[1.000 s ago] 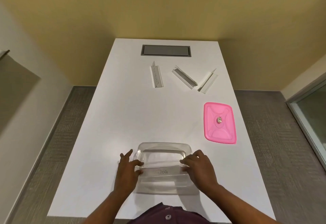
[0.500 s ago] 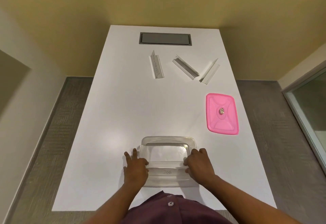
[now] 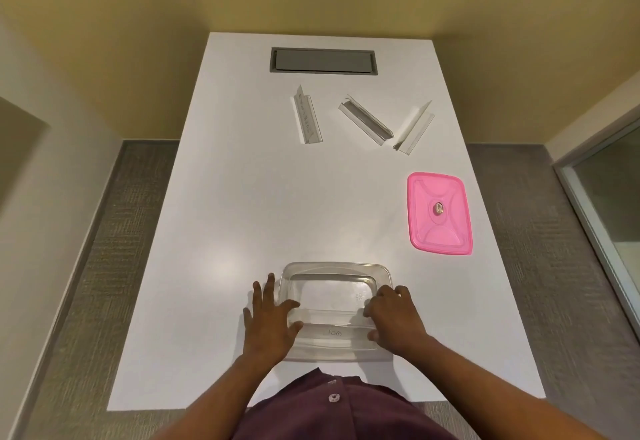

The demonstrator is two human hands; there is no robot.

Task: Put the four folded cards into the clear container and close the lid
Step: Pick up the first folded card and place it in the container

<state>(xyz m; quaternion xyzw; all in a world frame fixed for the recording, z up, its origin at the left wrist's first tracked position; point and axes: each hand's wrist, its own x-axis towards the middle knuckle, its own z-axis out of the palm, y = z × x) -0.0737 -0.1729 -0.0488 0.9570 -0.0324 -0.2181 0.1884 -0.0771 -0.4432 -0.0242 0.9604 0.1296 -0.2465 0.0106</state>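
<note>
The clear container (image 3: 334,266) stands open near the table's front edge. Inside it, along the near wall, lies a folded card (image 3: 332,327) with handwriting on it. My left hand (image 3: 268,323) pinches the card's left end between thumb and forefinger, its other fingers spread flat beside the container. My right hand (image 3: 394,322) holds the card's right end the same way. Three more folded white cards lie at the far end: a left card (image 3: 307,115), a middle card (image 3: 365,120) and a right card (image 3: 414,128). The pink lid (image 3: 439,213) lies flat at the right.
A grey recessed panel (image 3: 322,61) sits in the white table (image 3: 259,197) by its far edge. Grey carpet lies along both long sides of the table. A glass door frame (image 3: 595,218) stands at the right.
The card held by both hands has gone down into the container and now rests against its near wall. My head has moved, so the table sits lower in view.
</note>
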